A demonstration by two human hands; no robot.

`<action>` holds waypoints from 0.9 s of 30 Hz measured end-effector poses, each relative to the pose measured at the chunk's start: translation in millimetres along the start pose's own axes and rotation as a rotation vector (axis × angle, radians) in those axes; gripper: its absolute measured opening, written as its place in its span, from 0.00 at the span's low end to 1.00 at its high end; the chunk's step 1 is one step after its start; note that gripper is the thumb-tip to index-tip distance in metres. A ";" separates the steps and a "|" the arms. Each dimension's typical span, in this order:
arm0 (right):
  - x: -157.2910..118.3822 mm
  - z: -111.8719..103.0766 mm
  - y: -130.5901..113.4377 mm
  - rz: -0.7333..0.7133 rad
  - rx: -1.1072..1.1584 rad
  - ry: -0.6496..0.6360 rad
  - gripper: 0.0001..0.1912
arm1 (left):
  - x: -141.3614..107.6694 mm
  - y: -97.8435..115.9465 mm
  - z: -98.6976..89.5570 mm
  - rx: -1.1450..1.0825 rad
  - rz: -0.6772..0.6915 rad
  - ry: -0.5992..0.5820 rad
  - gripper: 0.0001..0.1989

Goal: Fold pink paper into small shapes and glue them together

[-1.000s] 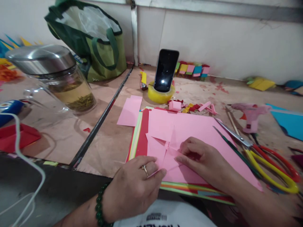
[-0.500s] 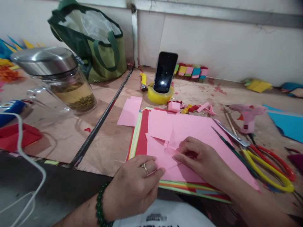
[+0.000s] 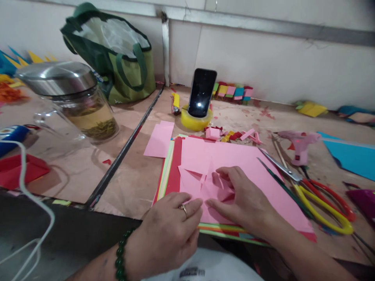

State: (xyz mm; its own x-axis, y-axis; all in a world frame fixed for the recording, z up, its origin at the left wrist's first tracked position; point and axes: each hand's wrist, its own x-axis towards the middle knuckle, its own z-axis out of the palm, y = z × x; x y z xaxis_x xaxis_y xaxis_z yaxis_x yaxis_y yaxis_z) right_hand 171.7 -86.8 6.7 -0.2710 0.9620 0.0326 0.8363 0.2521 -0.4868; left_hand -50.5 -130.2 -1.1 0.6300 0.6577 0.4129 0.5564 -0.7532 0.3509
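A folded piece of pink paper [image 3: 190, 181] with raised flaps lies on a stack of coloured sheets, on top of a larger pink sheet [image 3: 254, 164]. My left hand [image 3: 172, 224], wearing a ring and a green bead bracelet, has its fingers closed at the near edge of the folded paper. Their tips press down there, and the thumb is mostly hidden. Curved over the right part of that paper is my right hand [image 3: 243, 195], thumb and fingers spread apart around a lifted flap. Right of the stack lie scissors [image 3: 295, 177] with red and yellow handles.
A phone [image 3: 202, 93] leans in a yellow tape roll [image 3: 196, 121] behind the stack. Small folded paper pieces [image 3: 212, 133] lie nearby. At right is a pink glue gun [image 3: 301, 144]. A glass tea mug [image 3: 93, 117] and green bag [image 3: 133, 74] stand left.
My right hand's thumb and fingers have spread apart, and more of the flap beneath them shows. The left hand stays at the near edge. The view has shifted slightly.
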 end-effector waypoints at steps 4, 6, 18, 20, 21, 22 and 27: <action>-5.5 0.8 3.4 -0.012 -0.010 -0.004 0.28 | 0.0 -0.4 0.7 -0.018 -0.005 0.027 0.15; -8.9 0.1 6.0 -0.002 0.002 -0.007 0.26 | 0.0 -1.1 0.8 -0.026 0.000 0.034 0.15; -13.8 -5.3 10.1 0.022 0.112 -0.017 0.20 | -1.6 -1.6 1.5 -0.042 -0.016 0.031 0.16; -14.4 -5.4 10.1 0.016 0.116 -0.019 0.20 | -1.9 -1.9 1.7 -0.047 -0.018 0.030 0.16; -14.9 -5.3 9.8 0.016 0.117 -0.017 0.21 | -2.1 -2.0 1.7 -0.047 -0.018 0.030 0.16; -15.5 -5.2 9.3 0.015 0.119 -0.015 0.21 | -2.2 -1.9 1.8 -0.048 -0.018 0.028 0.16; -17.2 -1.7 7.3 0.025 0.124 0.048 0.19 | -0.8 -0.1 0.7 -0.069 -0.043 -0.027 0.15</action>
State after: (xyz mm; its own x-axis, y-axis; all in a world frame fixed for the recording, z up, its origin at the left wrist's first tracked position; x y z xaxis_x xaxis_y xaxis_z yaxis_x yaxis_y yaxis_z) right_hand 183.3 -101.4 4.0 -0.2257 0.9724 0.0594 0.7766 0.2164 -0.5917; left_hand -50.6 -130.7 -2.0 0.6212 0.6889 0.3735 0.5451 -0.7223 0.4257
